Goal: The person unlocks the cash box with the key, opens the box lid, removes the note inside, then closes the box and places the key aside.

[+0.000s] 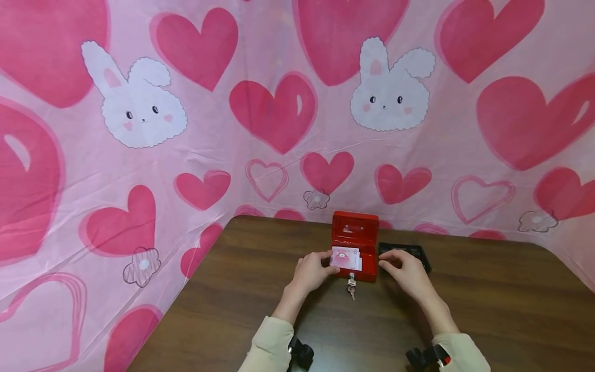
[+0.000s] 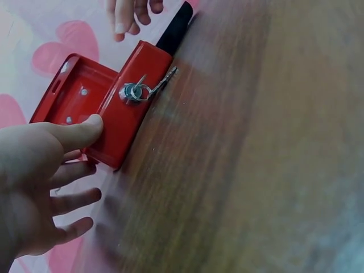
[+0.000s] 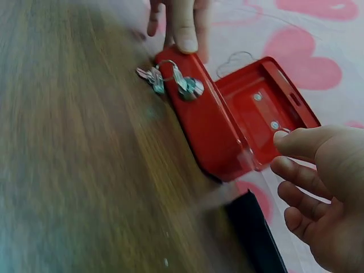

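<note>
An open red cash box [image 1: 369,266] stands on the table with its lid raised at the back. Pink and white banknotes [image 1: 345,257] lie in it towards the left. From the lock on its front hang keys [image 2: 165,79] on a ring. My left hand [image 1: 309,272] grips the box's front left corner, thumb on the top edge [image 2: 109,128] and index finger along the side; its other fingers are spread. Beside the box's right side is my right hand [image 1: 406,271], fingers loosely bent, holding nothing that I can see. The notes are hidden in both wrist views.
A black flat, tray-like object [image 1: 418,252] lies right of the box, partly behind my right hand. The brown wooden table [image 1: 362,330] ends at a pink cloth [image 1: 274,170] with hearts and rabbits, close behind the raised lid.
</note>
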Demonstrator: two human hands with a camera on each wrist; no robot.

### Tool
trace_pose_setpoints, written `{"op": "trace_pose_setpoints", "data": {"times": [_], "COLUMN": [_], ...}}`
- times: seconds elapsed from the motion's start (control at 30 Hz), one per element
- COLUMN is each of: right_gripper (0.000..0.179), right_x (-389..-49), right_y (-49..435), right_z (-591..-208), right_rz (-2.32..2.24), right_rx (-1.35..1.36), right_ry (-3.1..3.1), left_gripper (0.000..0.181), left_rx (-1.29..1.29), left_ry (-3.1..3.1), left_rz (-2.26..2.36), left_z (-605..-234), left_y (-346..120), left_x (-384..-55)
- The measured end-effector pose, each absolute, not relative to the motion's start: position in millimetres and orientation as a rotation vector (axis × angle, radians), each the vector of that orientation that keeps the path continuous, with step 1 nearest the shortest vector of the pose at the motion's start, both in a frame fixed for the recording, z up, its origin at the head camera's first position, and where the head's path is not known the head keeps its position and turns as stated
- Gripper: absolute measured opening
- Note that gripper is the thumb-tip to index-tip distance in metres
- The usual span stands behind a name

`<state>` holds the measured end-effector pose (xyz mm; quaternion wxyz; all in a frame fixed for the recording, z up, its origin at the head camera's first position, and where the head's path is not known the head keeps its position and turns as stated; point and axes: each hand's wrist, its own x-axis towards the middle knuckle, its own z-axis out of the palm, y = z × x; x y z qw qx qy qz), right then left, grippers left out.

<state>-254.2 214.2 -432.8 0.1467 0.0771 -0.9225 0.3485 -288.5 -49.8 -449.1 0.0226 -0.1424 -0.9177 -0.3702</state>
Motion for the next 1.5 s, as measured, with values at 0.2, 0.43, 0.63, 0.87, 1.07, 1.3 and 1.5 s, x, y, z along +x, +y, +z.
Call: {"op": "trace_pose_setpoints", "data": {"times": [0.2, 0.43, 0.63, 0.87, 1.07, 1.3, 1.5], "right_gripper": [0.020, 0.020, 0.019, 0.019, 0.022, 0.022, 0.021], "right_x": [-263, -273, -278, -282, -284, -283, -282], "right_y": [202, 190, 183, 176, 172, 169, 166], "right_z": [-432, -434, -440, -442, -442, -440, -438], "right_rz": [1.061, 1.102, 1.101, 1.055, 1.042, 1.023, 1.028], "right_rx": [0.228, 0.225, 0.229, 0.230, 0.190, 0.215, 0.208], "right_ry": [-2.693, -2.715, -2.728, -2.769, -2.822, -2.853, -2.864], "left_gripper": [0.054, 0.054, 0.053, 0.053, 0.052, 0.051, 0.051], "left_rx": [-0.443, -0.430, -0.441, -0.438, -0.457, -0.455, -0.454], "left_ry": [-2.836, -2.838, -2.835, -2.833, -2.836, -2.828, -2.831], "left_rz": [-1.118, -1.123, -1.105, -1.114, -1.098, -1.089, -1.083], "left_z": [-449, -450, -449, -450, -450, -449, -449], "left_y": [-50, -49, -50, -51, -51, -51, -52], "left_x": [-289, -289, -289, -289, -289, -289, -289]}}
